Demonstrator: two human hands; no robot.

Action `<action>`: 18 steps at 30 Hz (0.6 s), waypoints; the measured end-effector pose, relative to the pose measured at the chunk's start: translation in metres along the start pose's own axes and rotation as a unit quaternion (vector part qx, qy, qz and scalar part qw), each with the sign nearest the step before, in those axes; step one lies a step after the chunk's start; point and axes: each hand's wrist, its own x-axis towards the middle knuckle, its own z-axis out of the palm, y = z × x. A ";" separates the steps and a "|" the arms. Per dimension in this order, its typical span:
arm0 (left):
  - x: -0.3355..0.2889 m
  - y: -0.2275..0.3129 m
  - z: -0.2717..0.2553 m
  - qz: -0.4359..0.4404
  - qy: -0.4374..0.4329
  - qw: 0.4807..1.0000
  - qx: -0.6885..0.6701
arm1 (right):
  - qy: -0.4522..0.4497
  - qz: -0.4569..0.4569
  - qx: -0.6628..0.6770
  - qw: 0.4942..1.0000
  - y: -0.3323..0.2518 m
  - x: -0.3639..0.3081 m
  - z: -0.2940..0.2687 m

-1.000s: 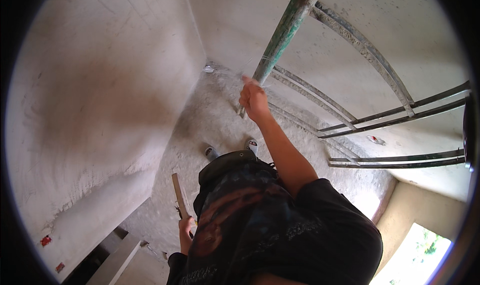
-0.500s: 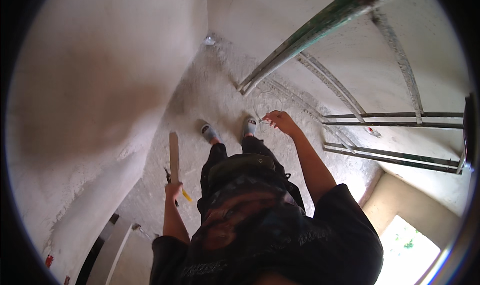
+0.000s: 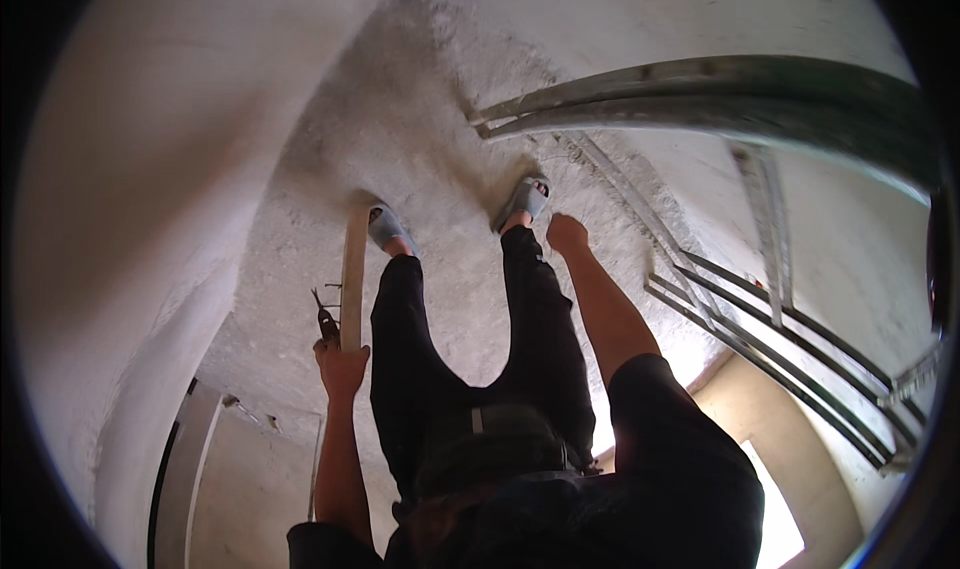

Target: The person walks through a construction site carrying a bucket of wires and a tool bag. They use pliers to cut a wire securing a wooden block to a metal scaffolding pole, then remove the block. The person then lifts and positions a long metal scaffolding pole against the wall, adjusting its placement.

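My left hand [image 3: 342, 367] is closed around a long, flat, pale strip [image 3: 353, 279] that points away from me. In the same hand is a dark tool with thin forked tips [image 3: 326, 317], which looks like pliers. My right hand [image 3: 567, 232] is curled, its knuckles up, beside my right foot. What it holds, if anything, is too small to make out; a faint thin line shows at its fingers.
A ladder-like metal frame [image 3: 690, 99] with green rails leans at my right. Its thin crossbars [image 3: 775, 319] reach near my right arm. A pale wall [image 3: 150, 189] rises at the left. My grey slippers [image 3: 385, 226] stand on the rough concrete floor [image 3: 440, 239].
My feet are farther apart, and the view has shifted. My right hand has gone from loosely bent fingers beside a thin wire loop to a curled fist. My left hand keeps the strip and tool.
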 end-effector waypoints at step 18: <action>0.010 0.012 0.089 -0.064 0.110 0.989 0.075 | 0.217 0.247 0.482 0.812 -0.006 0.431 0.105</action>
